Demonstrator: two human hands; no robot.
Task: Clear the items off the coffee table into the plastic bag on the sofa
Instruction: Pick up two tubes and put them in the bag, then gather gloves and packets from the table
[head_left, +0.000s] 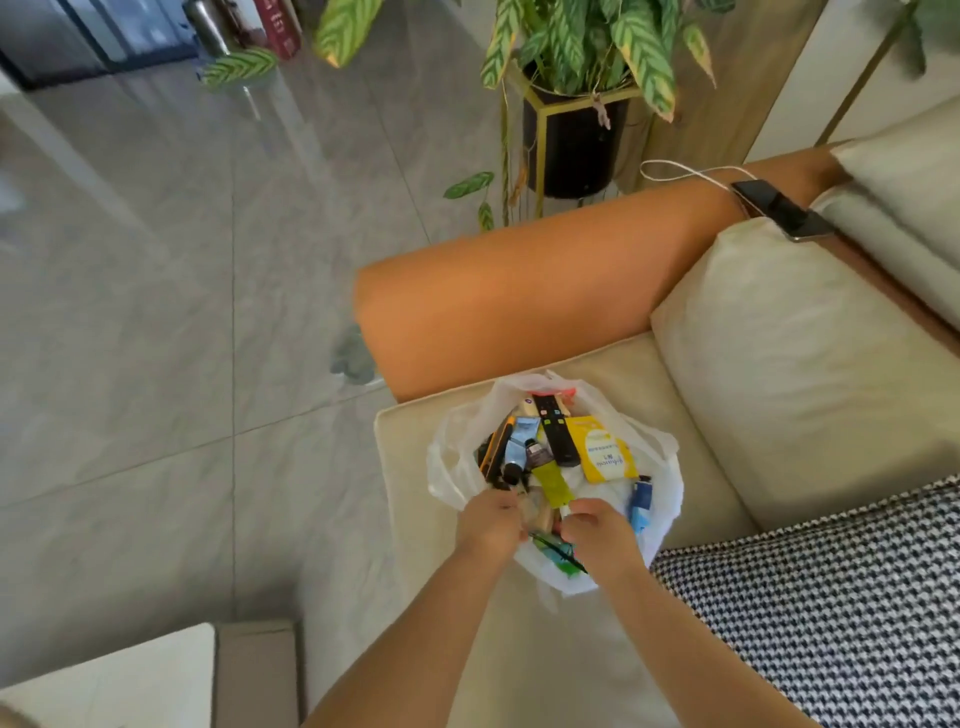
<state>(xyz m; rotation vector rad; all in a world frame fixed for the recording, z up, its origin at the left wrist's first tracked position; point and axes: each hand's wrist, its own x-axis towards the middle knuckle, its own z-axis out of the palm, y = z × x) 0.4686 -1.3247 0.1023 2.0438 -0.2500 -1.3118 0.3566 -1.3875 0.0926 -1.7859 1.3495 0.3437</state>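
coffee table (104, 670) corner at lower left | left hand (491, 519) and right hand (597, 525) close together over bag mouth, fingers curled; what they grip I cannot tell | plastic bag (660, 499) on sofa (779, 364) seat, holding remote control (556, 431), yellow packet (605, 449) | houndstooth cushion (831, 597) at right

One white plastic bag (660, 499) sits on the sofa (810, 364), and two hands reach into it, a left hand (491, 519) and a right hand (597, 527). Inside it can be counted one black remote control (557, 434), one yellow packet (605, 452), one yellow-green tube (551, 480), one pale blue tube (521, 439) and one blue lighter (643, 491); the rest of the contents are too jumbled to count. Around it are one phone (782, 208) with one white cable (685, 171) on the orange armrest, one houndstooth cushion (831, 597) and one potted plant (576, 140).
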